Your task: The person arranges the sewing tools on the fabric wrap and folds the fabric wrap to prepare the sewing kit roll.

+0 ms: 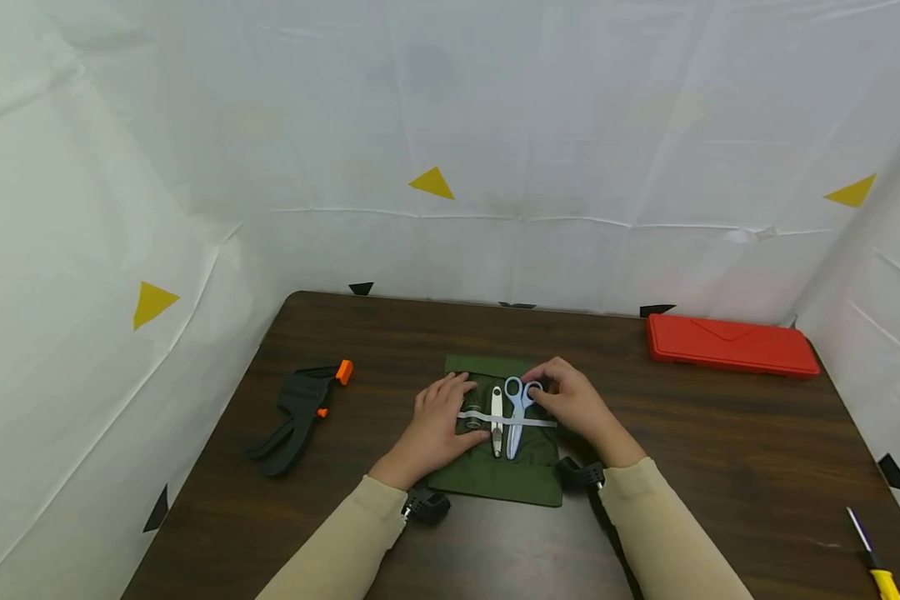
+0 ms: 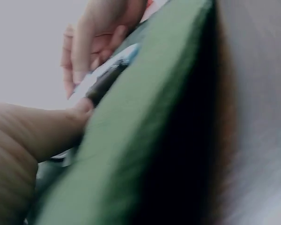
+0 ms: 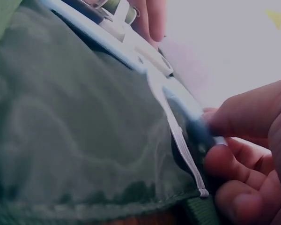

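Note:
A green fabric sewing kit (image 1: 495,485) lies unfolded on the table, with a white elastic band (image 1: 542,423) across it. Under the band sit a pair of pale blue scissors (image 1: 515,437), a slim silver tool (image 1: 497,404) with a hole in its end, and a small spool (image 3: 129,13) of green thread. My left hand (image 1: 442,423) rests on the kit's left side, fingers extended, its thumb pressing the fabric beside the silver tool. At the scissors' right handle loop, my right hand (image 1: 576,404) pinches between thumb and fingers. The left wrist view is blurred.
On the dark wooden table (image 1: 682,483), a black clamp with orange tips (image 1: 297,417) lies to the left. A red case (image 1: 731,346) is at the back right, and a yellow-handled screwdriver (image 1: 883,582) at the front right. White sheeting (image 1: 525,150) surrounds the table.

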A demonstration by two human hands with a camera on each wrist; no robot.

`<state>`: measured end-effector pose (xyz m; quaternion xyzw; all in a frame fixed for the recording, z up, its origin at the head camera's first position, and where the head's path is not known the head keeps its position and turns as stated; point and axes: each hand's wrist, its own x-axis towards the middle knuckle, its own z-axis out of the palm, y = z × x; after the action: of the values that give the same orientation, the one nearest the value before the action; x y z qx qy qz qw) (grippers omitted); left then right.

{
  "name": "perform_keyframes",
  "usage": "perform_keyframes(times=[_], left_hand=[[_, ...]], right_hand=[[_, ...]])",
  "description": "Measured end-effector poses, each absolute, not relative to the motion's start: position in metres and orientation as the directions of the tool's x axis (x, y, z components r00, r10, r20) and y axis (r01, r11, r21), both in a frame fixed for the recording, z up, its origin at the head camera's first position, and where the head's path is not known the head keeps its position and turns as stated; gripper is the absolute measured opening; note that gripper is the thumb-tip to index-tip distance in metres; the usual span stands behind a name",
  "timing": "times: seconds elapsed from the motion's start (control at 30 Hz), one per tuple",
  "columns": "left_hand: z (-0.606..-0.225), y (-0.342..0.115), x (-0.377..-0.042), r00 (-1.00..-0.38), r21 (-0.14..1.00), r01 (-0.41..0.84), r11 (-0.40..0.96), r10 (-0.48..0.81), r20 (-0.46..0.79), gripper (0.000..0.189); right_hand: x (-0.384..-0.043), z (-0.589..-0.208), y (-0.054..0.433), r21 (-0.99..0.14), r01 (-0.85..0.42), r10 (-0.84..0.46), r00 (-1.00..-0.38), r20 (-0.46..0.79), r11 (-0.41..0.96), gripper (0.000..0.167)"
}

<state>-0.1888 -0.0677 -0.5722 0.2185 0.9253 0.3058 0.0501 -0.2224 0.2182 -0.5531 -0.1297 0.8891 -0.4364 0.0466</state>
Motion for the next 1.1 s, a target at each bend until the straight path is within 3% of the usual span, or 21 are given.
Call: perform_keyframes(times=[0.27,0.9,1.0,1.1], left_hand=[[-0.563,-0.085,-0.198,-0.856,0.712,0.304,0.634,0.510,-0.089,0.110],[-0.560,-0.096,-0.200,-0.825,0.687,0.372,0.624,0.561,-0.063,0.109],[-0.560,-0.102,-0.201,-0.839,0.686,0.353,0.636,0.540,-0.069,0.097],[-0.560,-0.110,-0.203,-0.863,0.705,0.337,0.624,0.504,-0.034,0.064]], right_hand=[[-0.221,-0.554,0.218,-0.789,-0.191,-0.291,-0.956,0.016,0.584,0.017],[-0.219,-0.550,0.216,-0.772,-0.251,-0.342,-0.938,0.047,0.583,0.018],[-0.218,-0.546,0.213,-0.765,-0.262,-0.345,-0.937,0.055,0.589,0.019],[-0.217,-0.540,0.211,-0.735,-0.282,-0.334,-0.939,0.081,0.617,0.013]])
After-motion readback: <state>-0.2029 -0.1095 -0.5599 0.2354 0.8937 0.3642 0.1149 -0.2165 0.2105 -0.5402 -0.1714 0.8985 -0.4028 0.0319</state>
